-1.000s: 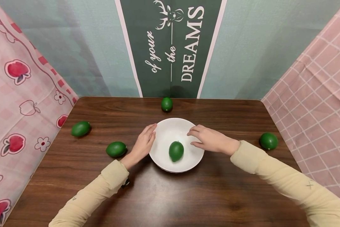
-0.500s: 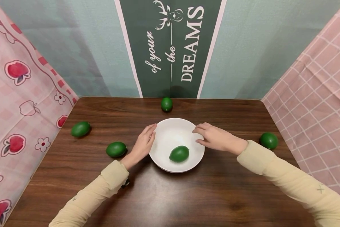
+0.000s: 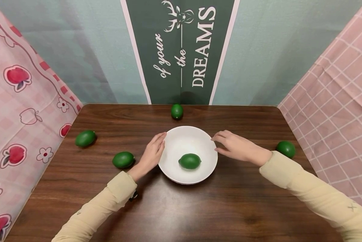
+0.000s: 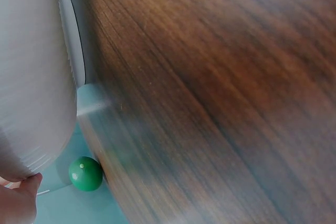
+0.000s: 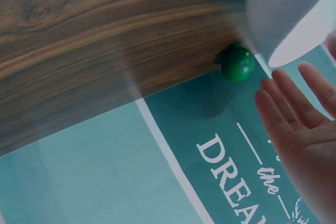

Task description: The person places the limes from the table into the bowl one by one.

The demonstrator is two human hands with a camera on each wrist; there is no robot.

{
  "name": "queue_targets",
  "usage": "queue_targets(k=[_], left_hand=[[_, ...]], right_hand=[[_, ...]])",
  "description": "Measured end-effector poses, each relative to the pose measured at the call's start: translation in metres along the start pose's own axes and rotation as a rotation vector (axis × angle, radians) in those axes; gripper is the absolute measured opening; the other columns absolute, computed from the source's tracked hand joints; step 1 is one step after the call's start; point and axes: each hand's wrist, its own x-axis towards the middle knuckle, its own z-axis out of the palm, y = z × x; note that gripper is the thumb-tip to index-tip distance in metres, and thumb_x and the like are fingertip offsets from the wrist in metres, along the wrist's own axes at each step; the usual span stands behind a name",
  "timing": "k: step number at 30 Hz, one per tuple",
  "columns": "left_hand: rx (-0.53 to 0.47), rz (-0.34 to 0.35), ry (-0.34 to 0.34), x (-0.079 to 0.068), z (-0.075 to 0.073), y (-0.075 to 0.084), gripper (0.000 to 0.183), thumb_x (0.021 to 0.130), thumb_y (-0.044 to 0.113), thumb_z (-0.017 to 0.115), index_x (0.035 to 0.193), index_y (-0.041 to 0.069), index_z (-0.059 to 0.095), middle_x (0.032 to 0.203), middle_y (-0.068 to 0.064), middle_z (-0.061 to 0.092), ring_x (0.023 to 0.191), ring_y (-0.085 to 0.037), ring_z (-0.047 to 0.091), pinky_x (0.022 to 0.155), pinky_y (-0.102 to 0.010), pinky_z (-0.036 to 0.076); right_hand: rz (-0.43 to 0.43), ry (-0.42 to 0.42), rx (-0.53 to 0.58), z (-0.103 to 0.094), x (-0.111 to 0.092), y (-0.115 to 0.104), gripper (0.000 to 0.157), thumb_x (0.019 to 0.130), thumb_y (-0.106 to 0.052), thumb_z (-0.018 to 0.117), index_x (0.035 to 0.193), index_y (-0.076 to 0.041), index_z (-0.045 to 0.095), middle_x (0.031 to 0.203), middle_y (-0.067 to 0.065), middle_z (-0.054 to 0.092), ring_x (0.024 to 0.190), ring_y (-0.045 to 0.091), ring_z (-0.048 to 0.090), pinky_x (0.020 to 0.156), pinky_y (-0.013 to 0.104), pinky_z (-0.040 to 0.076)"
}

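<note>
A white bowl (image 3: 185, 136) stands mid-table with one green lime (image 3: 190, 161) lying sideways in it. My left hand (image 3: 152, 152) rests along the bowl's left rim, fingers fairly straight; in the left wrist view a fingertip meets the bowl's outer wall (image 4: 37, 77). At the right rim, my right hand (image 3: 236, 146) holds nothing. Its fingers are loosely extended beside the bowl, as the right wrist view also shows of the hand (image 5: 302, 124).
Several more limes lie around: a far one (image 3: 176, 111) behind the bowl, two on the left (image 3: 85, 138), and one at the right (image 3: 286, 149) near my sleeve. Printed cloths (image 3: 108, 50) hang behind and beside the wooden table (image 3: 199, 211).
My right hand has moved right, from over the bowl's inside to its rim. The lime in the bowl has rolled and turned from lengthwise to sideways. My left hand has stayed put.
</note>
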Motion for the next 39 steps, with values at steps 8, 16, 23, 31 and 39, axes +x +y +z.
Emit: queue_targets(k=[8, 16, 23, 31, 39], left_hand=[[0.000, 0.000, -0.002, 0.000, 0.000, 0.000, 0.036, 0.097, 0.009, 0.040, 0.129, -0.006, 0.047, 0.129, -0.016, 0.049, 0.119, -0.026, 0.046, 0.099, -0.036, 0.037], [0.000, 0.002, -0.001, 0.000, 0.001, -0.001, 0.036, 0.096, 0.009, 0.040, 0.128, -0.006, 0.048, 0.129, -0.016, 0.049, 0.120, -0.026, 0.046, 0.100, -0.036, 0.036], [0.002, 0.007, 0.007, 0.000, 0.001, -0.001, 0.036, 0.096, 0.008, 0.041, 0.128, -0.006, 0.048, 0.128, -0.016, 0.049, 0.119, -0.026, 0.046, 0.100, -0.036, 0.037], [-0.006, 0.007, 0.006, 0.001, 0.001, 0.000, 0.036, 0.096, 0.008, 0.041, 0.128, -0.006, 0.048, 0.129, -0.016, 0.049, 0.120, -0.026, 0.046, 0.100, -0.036, 0.037], [0.003, 0.000, -0.001, 0.000, 0.001, -0.001, 0.036, 0.096, 0.008, 0.040, 0.129, -0.006, 0.047, 0.129, -0.017, 0.049, 0.119, -0.027, 0.046, 0.100, -0.037, 0.037]], right_hand=[[0.043, -0.003, -0.007, -0.001, -0.012, 0.007, 0.033, 0.083, -0.017, 0.066, 0.111, -0.001, 0.060, 0.106, 0.011, 0.058, 0.098, 0.025, 0.053, 0.081, 0.038, 0.048], [0.087, -0.028, -0.010, -0.002, -0.020, 0.013, 0.034, 0.084, -0.018, 0.065, 0.113, 0.000, 0.059, 0.107, 0.012, 0.057, 0.097, 0.026, 0.054, 0.081, 0.040, 0.047], [0.127, -0.043, -0.014, -0.002, -0.026, 0.018, 0.035, 0.085, -0.021, 0.063, 0.115, -0.002, 0.059, 0.107, 0.011, 0.057, 0.095, 0.024, 0.055, 0.079, 0.039, 0.048], [0.156, -0.035, -0.003, -0.004, -0.035, 0.023, 0.035, 0.085, -0.019, 0.063, 0.114, 0.000, 0.058, 0.107, 0.013, 0.058, 0.098, 0.028, 0.055, 0.082, 0.043, 0.046], [0.193, -0.028, 0.016, -0.002, -0.044, 0.031, 0.035, 0.086, -0.019, 0.062, 0.116, -0.001, 0.058, 0.110, 0.013, 0.057, 0.102, 0.030, 0.054, 0.084, 0.045, 0.045]])
